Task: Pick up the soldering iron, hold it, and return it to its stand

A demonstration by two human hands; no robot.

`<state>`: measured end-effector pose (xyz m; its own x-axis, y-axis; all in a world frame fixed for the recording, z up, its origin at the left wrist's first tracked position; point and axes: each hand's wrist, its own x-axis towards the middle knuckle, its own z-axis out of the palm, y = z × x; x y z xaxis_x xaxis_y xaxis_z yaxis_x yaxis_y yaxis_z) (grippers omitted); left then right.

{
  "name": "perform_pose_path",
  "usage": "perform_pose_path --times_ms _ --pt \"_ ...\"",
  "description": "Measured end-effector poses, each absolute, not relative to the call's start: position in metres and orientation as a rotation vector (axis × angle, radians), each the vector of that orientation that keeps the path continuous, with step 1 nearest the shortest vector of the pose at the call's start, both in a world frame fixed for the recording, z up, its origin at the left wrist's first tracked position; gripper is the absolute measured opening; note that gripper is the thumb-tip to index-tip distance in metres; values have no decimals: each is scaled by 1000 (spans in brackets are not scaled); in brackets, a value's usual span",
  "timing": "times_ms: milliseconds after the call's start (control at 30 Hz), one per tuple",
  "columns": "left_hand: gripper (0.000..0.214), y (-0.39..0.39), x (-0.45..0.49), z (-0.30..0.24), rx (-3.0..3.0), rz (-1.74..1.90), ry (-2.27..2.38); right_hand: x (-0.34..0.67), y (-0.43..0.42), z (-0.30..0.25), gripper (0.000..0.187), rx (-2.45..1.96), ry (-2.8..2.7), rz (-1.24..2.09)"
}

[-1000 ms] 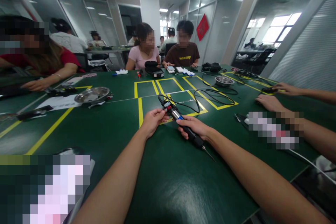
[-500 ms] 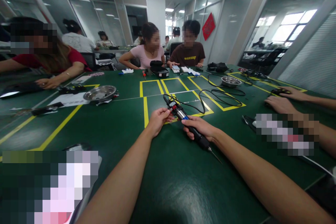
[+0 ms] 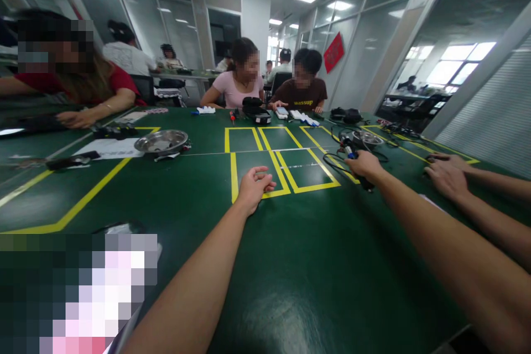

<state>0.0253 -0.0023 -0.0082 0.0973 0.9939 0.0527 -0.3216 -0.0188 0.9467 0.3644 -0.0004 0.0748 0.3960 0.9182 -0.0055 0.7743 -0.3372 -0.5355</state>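
Note:
My right hand [image 3: 365, 166] reaches out to the right over the green table [image 3: 290, 265] and is wrapped round a black electric screwdriver [image 3: 350, 153], whose black cable [image 3: 332, 161] trails beside it. The tool lies at the right edge of the yellow taped squares [image 3: 286, 168]. My left hand [image 3: 255, 185] rests on the table on the yellow tape. Its fingers are loosely curled and apart, with nothing in them.
A steel bowl [image 3: 161, 141] and papers [image 3: 105, 148] sit at the left, another steel bowl [image 3: 367, 137] at the right. A neighbour's hands [image 3: 446, 174] lie on the table to my right. Several people sit around the far side. A black case [image 3: 257, 113] stands at the back.
My right hand has carried the screwdriver from the middle of the table out to the right. My left hand has let go of the tool and now rests empty on the tape.

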Motion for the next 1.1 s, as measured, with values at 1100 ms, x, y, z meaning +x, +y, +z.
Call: perform_pose_path --times_ms 1100 --pt "21 -11 30 -2 1157 1200 916 311 8 78 25 -2444 -2069 -105"
